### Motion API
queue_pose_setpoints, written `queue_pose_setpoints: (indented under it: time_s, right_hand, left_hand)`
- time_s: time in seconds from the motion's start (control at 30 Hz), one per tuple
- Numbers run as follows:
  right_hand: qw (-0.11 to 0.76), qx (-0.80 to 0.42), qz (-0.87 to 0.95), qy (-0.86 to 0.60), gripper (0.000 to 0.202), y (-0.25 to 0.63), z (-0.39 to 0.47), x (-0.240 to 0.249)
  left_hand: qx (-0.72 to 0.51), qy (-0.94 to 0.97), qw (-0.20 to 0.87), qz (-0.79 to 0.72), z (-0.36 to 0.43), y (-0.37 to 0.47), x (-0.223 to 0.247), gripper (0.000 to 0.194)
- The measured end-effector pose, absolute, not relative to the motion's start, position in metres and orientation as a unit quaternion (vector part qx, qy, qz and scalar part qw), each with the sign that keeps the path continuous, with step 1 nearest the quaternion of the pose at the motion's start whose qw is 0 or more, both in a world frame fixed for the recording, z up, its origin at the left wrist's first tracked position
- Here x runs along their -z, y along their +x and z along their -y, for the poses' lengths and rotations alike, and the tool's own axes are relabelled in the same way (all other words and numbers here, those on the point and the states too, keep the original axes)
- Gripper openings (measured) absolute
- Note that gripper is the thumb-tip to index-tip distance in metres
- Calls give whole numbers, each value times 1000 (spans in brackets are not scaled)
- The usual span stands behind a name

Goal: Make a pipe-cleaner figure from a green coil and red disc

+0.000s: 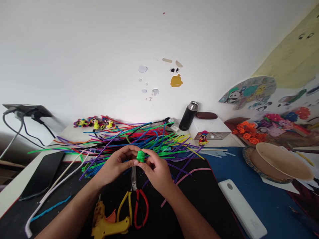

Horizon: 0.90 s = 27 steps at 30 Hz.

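Observation:
Between the fingertips of both hands is a small bright green coil of pipe cleaner point(141, 156), held up over the black mat. My left hand point(117, 164) pinches it from the left, thumb and forefinger closed. From the right, my right hand point(156, 167) grips it the same way. Just below lie scissors point(136, 202) with one yellow and one red handle, blades pointing away. A yellow hot glue gun point(107, 224) rests near my left forearm. Behind the hands spreads a big heap of loose pipe cleaners point(139, 136) in many colours.
A dark phone point(42, 174) lies at left beside a white bent stem point(47, 196) and a twisted blue pipe cleaner point(51, 208). Small colourful figures point(94, 122) sit at the back. A black flask point(188, 116), white box point(211, 127), white power bank point(241, 207) and bowl point(281, 162) stand right.

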State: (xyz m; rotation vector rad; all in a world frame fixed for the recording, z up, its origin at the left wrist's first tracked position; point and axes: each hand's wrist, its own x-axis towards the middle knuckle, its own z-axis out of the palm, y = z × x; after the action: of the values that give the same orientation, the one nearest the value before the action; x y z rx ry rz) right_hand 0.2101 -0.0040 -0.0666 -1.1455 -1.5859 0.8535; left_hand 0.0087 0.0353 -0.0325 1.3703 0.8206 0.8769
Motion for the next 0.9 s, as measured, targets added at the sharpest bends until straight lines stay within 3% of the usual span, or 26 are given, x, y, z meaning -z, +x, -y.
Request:
queue_pose_setpoints:
  time_s: [0.43, 0.63, 0.9]
  right_hand:
    - [503, -382, 631, -450, 39, 209, 2, 71]
    - [511, -423, 614, -428, 53, 209, 3, 71]
    - [502, -406, 615, -452, 44, 209, 2, 71]
  left_hand:
    - [-381, 595, 618, -346, -37, 7, 36, 39]
    - [-390, 595, 615, -340, -36, 7, 33, 37]
    - [-388, 597, 613, -343, -37, 8, 35, 37]
